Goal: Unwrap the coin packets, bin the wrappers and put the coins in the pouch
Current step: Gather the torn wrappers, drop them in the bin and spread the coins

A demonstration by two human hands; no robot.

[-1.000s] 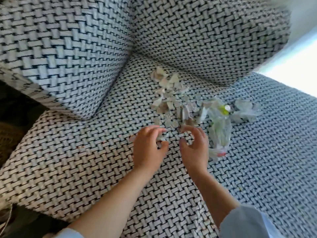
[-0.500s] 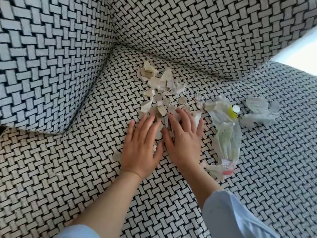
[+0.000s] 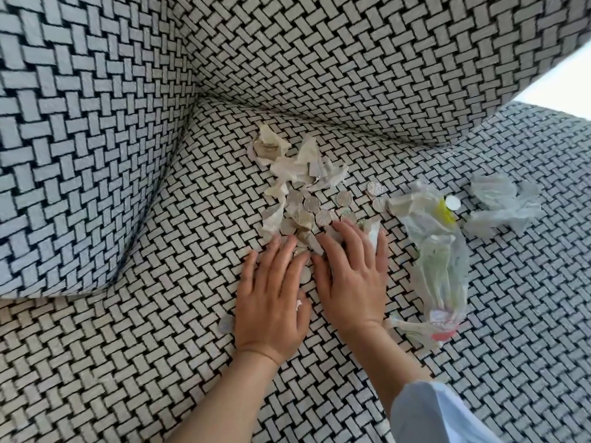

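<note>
Two grips apart: left hand (image 3: 271,302), right hand (image 3: 351,282) flat on coins (image 3: 311,204), bag (image 3: 438,260) near right.

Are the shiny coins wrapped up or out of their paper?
Out: bare coins lie loose on the sofa seat, next to crumpled, torn paper.

Our left hand (image 3: 271,302) and right hand (image 3: 351,282) lie flat over part of the coins (image 3: 311,204), hiding them. We cannot tell what the clear plastic bag (image 3: 441,266) holds, and the bottom edge cuts off our right sleeve (image 3: 431,414)
</note>
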